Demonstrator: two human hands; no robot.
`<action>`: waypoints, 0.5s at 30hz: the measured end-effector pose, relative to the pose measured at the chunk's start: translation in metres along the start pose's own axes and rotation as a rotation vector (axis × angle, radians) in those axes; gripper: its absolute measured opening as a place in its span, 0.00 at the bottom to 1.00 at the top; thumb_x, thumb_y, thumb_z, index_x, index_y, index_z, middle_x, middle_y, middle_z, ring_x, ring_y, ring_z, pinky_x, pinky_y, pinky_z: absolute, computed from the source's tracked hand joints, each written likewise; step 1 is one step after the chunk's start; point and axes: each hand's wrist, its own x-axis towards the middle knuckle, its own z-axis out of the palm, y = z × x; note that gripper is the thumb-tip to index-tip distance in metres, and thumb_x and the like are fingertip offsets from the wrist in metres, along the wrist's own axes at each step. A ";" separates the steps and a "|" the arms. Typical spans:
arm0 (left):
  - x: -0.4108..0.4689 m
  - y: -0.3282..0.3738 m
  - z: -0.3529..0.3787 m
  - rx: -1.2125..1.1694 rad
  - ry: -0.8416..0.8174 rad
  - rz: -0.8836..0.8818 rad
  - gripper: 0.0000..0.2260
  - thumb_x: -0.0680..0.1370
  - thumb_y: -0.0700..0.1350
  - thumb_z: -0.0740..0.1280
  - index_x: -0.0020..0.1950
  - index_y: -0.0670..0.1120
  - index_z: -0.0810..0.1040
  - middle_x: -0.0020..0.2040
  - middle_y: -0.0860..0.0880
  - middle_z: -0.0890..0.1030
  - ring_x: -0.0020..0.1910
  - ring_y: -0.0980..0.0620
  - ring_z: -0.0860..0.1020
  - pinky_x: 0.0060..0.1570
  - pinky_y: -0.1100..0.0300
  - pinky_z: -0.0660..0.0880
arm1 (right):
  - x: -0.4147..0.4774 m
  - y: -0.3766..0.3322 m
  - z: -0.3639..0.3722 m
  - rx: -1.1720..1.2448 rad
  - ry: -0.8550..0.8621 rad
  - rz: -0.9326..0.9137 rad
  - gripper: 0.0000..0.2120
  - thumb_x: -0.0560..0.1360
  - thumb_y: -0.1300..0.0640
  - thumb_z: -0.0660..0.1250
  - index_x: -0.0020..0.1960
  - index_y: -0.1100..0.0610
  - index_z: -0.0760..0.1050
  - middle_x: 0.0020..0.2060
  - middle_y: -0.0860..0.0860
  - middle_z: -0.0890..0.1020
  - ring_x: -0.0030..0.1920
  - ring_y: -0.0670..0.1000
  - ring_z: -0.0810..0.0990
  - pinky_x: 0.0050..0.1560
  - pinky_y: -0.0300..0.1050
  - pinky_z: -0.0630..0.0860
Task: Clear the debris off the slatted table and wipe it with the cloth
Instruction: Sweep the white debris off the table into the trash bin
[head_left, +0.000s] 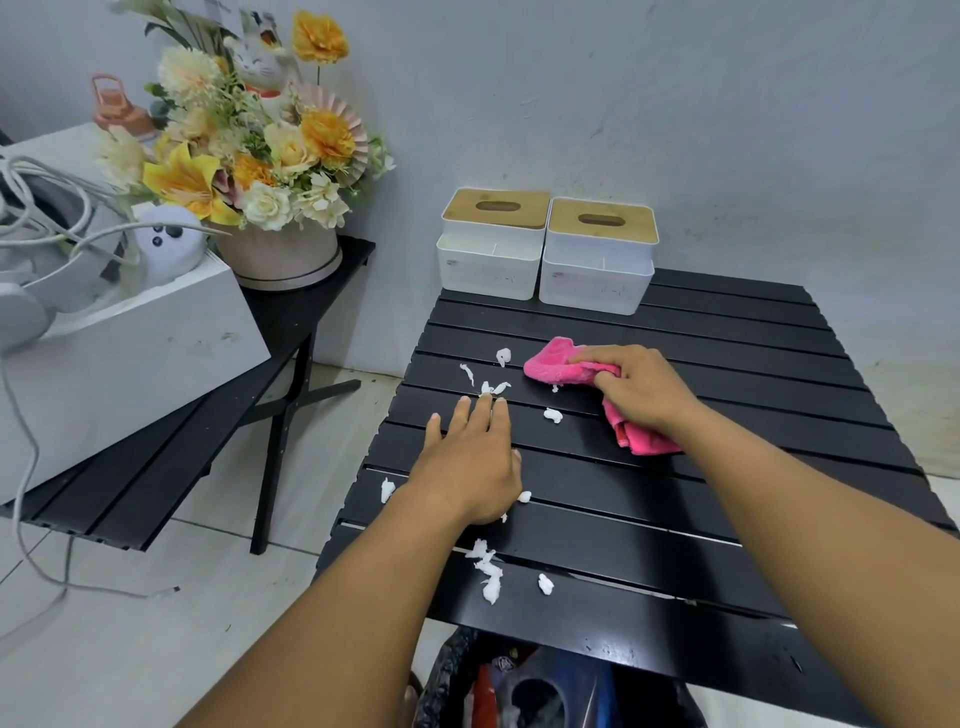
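The black slatted table (727, 364) fills the right half of the view. Several white tissue scraps (488, 574) lie scattered over its left part, some near the front edge and some further back (503, 356). My left hand (470, 462) lies flat on the slats, fingers stretched forward and slightly apart, fingertips touching a scrap (493, 387). My right hand (641, 387) presses down on a crumpled pink cloth (558, 364), which sticks out to the left of the fingers and below the wrist (644, 441).
Two white tissue boxes with wooden lids (496, 244) (597, 257) stand at the table's back edge against the wall. A second black slatted table (156, 467) at left carries a white box (130, 353) with cables and a flower pot (278, 254). A bag (519, 680) sits under the front edge.
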 end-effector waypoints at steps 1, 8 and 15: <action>-0.001 0.000 0.000 0.001 -0.008 -0.005 0.28 0.84 0.51 0.49 0.80 0.44 0.42 0.81 0.49 0.41 0.79 0.47 0.40 0.76 0.43 0.41 | -0.003 -0.003 0.001 -0.001 0.004 -0.003 0.22 0.73 0.63 0.60 0.60 0.43 0.80 0.59 0.45 0.82 0.56 0.47 0.80 0.64 0.42 0.71; -0.006 -0.002 -0.004 0.002 -0.036 -0.022 0.28 0.84 0.51 0.49 0.80 0.44 0.42 0.81 0.49 0.41 0.79 0.48 0.40 0.76 0.43 0.41 | -0.018 -0.011 0.011 0.074 -0.011 -0.020 0.22 0.73 0.62 0.60 0.59 0.42 0.80 0.60 0.40 0.81 0.42 0.40 0.81 0.60 0.47 0.76; -0.011 -0.008 -0.006 -0.025 -0.054 -0.041 0.28 0.84 0.51 0.49 0.81 0.46 0.43 0.81 0.49 0.41 0.79 0.48 0.41 0.76 0.43 0.41 | -0.036 -0.025 0.021 0.153 -0.019 -0.083 0.22 0.74 0.65 0.61 0.59 0.45 0.81 0.61 0.42 0.80 0.43 0.38 0.79 0.59 0.44 0.74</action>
